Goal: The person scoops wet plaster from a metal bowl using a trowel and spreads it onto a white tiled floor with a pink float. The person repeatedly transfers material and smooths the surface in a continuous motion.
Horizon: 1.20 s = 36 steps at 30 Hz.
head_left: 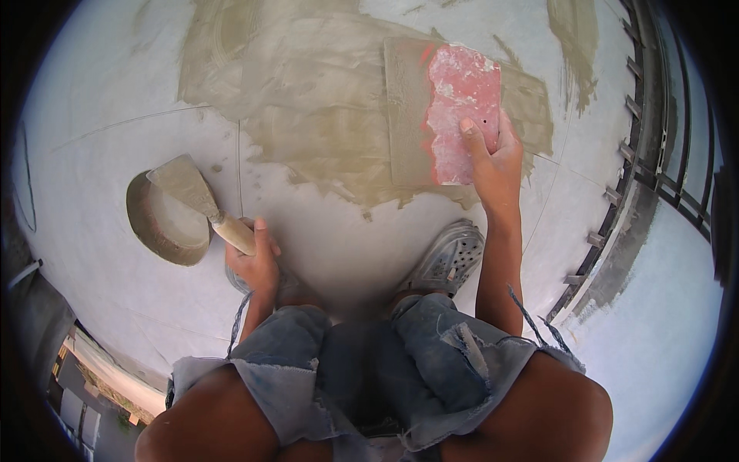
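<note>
My right hand (495,158) grips a flat rectangular spreader (466,100), pink-red on its right part and coated with grey-green paste along its left. It lies against the patch of wet filler (315,142) smeared over the pale floor. In my left hand (257,258) is a putty knife (188,183) with a worn light handle, its broad blade dirty with paste. The blade reaches over a round, paste-crusted bowl (150,231) standing on the floor at my left. What the bowl holds beneath the blade is partly hidden.
Thin joint lines cross the pale floor (115,292). A dark metal railing (677,185) runs along the right side, with short brackets at its foot. A drop with ground below shows past the edge at lower left. My shoe (454,254) stands just below the filler.
</note>
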{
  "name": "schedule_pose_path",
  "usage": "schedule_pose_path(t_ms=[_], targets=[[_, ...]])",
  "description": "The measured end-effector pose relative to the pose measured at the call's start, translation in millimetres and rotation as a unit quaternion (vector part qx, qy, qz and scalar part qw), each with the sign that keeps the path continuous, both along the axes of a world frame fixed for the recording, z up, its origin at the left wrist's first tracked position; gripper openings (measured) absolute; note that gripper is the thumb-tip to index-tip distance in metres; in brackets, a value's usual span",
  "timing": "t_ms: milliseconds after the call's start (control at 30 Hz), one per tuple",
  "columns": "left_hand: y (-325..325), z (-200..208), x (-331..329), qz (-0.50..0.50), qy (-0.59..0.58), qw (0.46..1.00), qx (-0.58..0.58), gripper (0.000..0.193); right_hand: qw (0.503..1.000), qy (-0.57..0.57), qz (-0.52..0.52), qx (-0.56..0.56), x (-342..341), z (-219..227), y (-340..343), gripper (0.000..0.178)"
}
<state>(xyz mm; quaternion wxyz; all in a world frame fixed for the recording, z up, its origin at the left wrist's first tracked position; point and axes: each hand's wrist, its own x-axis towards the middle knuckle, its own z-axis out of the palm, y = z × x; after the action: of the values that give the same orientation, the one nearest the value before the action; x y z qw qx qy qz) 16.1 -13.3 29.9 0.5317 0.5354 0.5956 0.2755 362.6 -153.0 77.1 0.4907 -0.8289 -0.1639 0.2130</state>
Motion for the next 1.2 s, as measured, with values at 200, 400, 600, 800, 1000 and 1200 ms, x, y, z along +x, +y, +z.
schedule_pose_path(t_ms=[200, 400, 600, 800, 1000, 1200], targets=[[0.1, 1.9, 2.1, 0.006, -0.016, 1.0, -0.008, 0.026, 0.999, -0.014, -0.025, -0.034, 20.4, 18.0, -15.2, 0.044], [1.0, 7.0, 1.5, -0.007, 0.001, 1.0, -0.011, 0.025, 0.999, -0.013, -0.017, -0.041, 13.7, 9.4, -16.5, 0.044], [1.6, 4.5, -2.6, -0.004, 0.002, 1.0, -0.015, 0.024, 0.998, -0.021, -0.054, -0.029, -6.0, 8.1, -22.0, 0.048], [1.5, 2.4, -0.9, -0.014, 0.021, 0.999, -0.027, 0.022, 0.991, -0.088, -0.102, 0.002, -21.3, 17.3, -29.1, 0.052], [0.4, 8.0, 3.3, -0.001, 0.014, 0.999, -0.03, 0.022, 0.999, -0.038, -0.034, -0.002, -20.4, 16.6, -16.1, 0.049], [0.7, 9.7, 10.7, -0.014, 0.022, 0.999, -0.026, 0.027, 1.0, 0.005, -0.003, -0.003, -30.3, -7.6, -3.6, 0.044]])
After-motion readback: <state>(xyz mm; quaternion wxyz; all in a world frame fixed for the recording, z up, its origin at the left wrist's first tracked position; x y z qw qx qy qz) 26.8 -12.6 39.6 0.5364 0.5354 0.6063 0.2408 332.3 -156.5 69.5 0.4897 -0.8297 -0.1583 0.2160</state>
